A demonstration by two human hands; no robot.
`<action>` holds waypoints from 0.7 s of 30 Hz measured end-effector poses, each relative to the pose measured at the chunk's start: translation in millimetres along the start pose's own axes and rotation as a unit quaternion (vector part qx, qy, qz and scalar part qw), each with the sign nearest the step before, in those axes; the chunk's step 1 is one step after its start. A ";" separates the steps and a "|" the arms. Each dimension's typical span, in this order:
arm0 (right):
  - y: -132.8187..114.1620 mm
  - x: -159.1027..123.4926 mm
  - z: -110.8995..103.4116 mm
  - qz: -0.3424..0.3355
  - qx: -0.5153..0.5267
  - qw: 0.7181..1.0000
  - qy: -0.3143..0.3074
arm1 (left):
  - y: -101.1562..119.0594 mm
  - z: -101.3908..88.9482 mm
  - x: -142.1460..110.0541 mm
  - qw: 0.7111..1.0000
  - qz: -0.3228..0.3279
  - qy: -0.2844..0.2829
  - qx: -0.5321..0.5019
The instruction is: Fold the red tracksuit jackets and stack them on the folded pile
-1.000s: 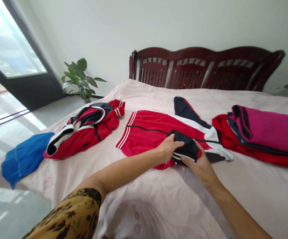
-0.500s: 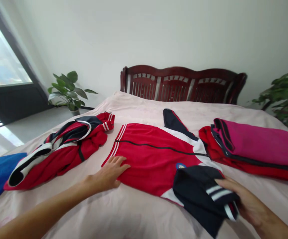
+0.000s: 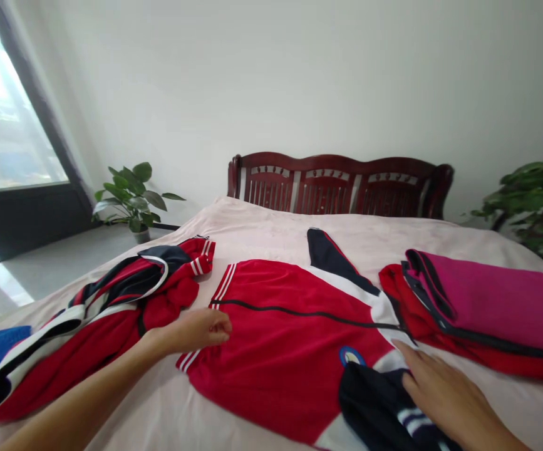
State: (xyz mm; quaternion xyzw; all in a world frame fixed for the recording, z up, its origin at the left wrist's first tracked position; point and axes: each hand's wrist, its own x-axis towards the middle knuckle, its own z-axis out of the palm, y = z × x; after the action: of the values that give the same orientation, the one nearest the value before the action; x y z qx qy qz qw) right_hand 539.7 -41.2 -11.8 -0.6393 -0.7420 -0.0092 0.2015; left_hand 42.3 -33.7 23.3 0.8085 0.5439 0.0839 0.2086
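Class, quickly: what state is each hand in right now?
Left hand: loosely curled, holding nothing.
Right hand: open, fingers spread, resting on the navy sleeve.

And here's the red track jacket (image 3: 275,357), spread flat across the middle of the bed (image 3: 262,232), lying sideways with its black zip (image 3: 299,312) running straight across the front! White stripes (image 3: 222,285) mark the hem on the left. The far navy sleeve (image 3: 325,249) reaches up toward the headboard end, while the near navy sleeve (image 3: 369,407), white-striped at the cuff, sits bunched at the bottom, right beside a small round blue badge (image 3: 352,357).
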 end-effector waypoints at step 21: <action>-9.7 4.1 115.9 -0.283 -0.150 0.939 0.123 | -47.8 55.3 230.3 0.960 -0.128 0.180 0.174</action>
State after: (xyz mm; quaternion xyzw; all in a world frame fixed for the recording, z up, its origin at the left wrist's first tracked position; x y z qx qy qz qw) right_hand 496.7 -7.6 -114.6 -0.4198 -0.8515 -0.2559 0.1821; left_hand 112.8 178.7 -67.9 0.7274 0.6776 0.1044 -0.0274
